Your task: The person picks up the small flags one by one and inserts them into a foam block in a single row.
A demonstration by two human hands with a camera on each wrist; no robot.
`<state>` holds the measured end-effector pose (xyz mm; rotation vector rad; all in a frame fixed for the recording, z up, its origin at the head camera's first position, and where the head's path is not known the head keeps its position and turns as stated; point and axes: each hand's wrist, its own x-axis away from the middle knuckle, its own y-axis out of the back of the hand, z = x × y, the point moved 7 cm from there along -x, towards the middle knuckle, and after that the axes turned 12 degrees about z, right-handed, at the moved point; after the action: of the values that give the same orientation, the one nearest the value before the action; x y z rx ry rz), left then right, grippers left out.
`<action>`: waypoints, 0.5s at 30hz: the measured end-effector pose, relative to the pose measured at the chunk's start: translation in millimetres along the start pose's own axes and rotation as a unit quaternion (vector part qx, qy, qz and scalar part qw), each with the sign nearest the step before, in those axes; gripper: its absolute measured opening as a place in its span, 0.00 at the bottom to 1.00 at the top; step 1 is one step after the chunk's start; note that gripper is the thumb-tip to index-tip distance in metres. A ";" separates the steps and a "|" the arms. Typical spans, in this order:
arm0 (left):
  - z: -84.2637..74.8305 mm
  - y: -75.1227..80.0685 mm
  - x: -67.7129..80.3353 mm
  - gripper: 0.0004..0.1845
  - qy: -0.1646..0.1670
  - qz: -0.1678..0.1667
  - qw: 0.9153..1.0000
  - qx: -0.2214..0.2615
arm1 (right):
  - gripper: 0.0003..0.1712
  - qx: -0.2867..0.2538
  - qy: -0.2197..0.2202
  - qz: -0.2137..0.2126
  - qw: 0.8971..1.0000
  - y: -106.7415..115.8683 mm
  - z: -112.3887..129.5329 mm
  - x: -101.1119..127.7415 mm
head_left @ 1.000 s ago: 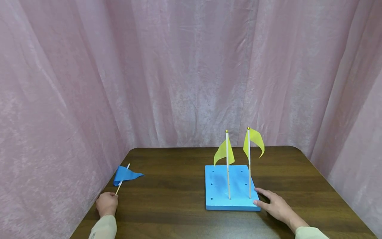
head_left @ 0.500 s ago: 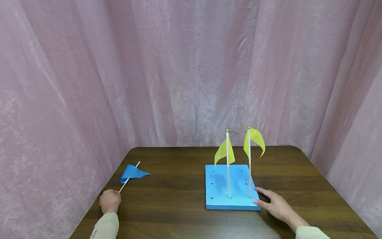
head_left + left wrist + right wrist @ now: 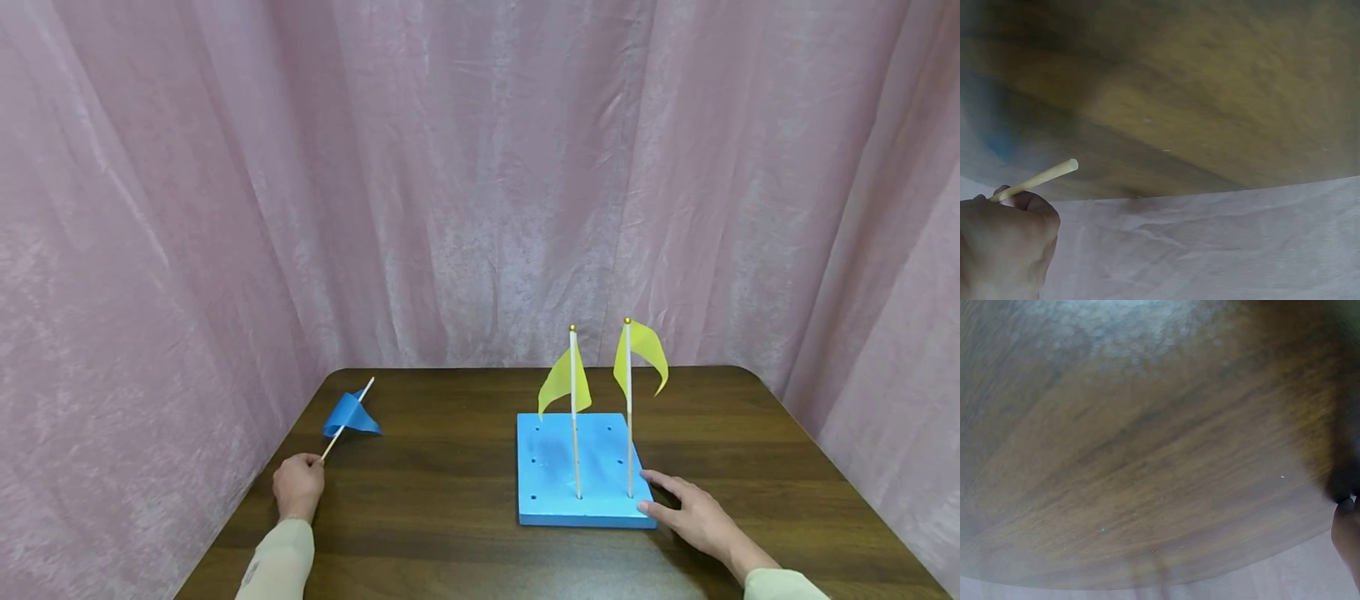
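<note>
My left hand (image 3: 299,486) pinches the lower part of a wooden stick that carries a blue flag (image 3: 351,414). The stick slants up and away to the right, its white top toward the back of the table. In the left wrist view the stick's bare end (image 3: 1054,174) pokes out past the curled fingers. Across the table, my right hand (image 3: 693,517) rests thumb and fingers against the right edge of a light blue board (image 3: 551,475) with holes. Two yellow flags, a left one (image 3: 562,383) and a right one (image 3: 645,354), stand upright in the board's front row.
The dark wooden table (image 3: 442,467) lies between the two hands. Pink curtains (image 3: 480,183) hang behind it and along both sides. Several holes in the board hold no stick.
My left hand has moved right and away from me, carrying the blue flag, whose stick tip now points higher. The right hand, board and yellow flags hold their places.
</note>
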<state>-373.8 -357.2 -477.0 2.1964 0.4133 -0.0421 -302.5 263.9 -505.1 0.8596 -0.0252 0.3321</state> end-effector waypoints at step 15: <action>-31.7 -20.0 -6.0 0.11 -0.001 -0.005 0.996 0.091 | 0.40 0.008 0.000 -0.002 1.000 -0.3 0.9 -0.5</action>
<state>-389.3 -322.9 -471.7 2.3739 0.4337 -0.0898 -302.8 262.9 -504.8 0.8749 -0.0218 0.3285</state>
